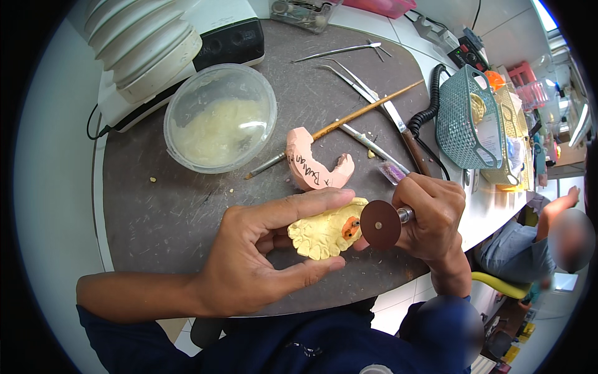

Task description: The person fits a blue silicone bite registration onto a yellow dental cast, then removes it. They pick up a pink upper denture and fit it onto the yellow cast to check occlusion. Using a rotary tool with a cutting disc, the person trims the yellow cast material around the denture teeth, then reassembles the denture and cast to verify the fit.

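While the right fingers grip a handpiece, the yellow cast lies clasped between left fingers.

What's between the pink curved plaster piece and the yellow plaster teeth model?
In the head view, a finger of the bare left hand lies between the pink curved piece and the yellow model.
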`<state>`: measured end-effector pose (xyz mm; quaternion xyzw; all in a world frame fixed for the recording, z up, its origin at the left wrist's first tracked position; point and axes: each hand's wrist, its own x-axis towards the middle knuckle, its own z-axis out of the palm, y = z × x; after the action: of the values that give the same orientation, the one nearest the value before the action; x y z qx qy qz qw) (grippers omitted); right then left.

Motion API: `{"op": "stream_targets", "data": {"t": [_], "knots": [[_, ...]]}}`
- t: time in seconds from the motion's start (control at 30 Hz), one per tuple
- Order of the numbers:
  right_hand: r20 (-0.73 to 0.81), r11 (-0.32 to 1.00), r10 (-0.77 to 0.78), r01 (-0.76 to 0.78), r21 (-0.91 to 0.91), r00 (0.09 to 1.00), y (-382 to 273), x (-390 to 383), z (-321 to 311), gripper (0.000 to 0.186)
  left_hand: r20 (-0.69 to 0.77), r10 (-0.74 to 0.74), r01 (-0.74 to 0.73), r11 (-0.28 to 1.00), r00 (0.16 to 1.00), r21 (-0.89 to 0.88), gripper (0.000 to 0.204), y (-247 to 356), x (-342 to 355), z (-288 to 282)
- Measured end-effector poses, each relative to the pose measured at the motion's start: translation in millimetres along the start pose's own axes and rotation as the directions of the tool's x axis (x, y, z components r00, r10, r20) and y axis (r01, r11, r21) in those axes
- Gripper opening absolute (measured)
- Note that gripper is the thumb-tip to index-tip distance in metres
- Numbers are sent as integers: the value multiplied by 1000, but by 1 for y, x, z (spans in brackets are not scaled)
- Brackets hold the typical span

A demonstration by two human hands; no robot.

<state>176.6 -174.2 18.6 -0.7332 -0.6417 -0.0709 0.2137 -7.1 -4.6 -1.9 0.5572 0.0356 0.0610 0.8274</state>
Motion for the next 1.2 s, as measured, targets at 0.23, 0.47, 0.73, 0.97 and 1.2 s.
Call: {"op": "stream_targets", "data": {"t": [0.23,0.47,0.73,0.97,1.2], "knots": [[13,1000,-20,20,8,1000,0,1,0,59,-2,14,-14,1000,1000,27,63,-2,0,-1],[24,1000,-19,19,2,1000,-1,1,0,59,-13,46,-45,997,999,66,64,-3,0,-1],[14,1000,-18,18,-13,1000,0,0,0,58,-12,54,-53,994,998,99,64,-3,0,-1],[25,1000,-18,18,-16,1000,-1,1,0,58,-16,60,-58,993,998,102,63,-4,0,-1],[24,1000,-26,27,-9,999,-1,1,0,60,-26,71,-67,992,997,110,63,-4,0,-1]]}}
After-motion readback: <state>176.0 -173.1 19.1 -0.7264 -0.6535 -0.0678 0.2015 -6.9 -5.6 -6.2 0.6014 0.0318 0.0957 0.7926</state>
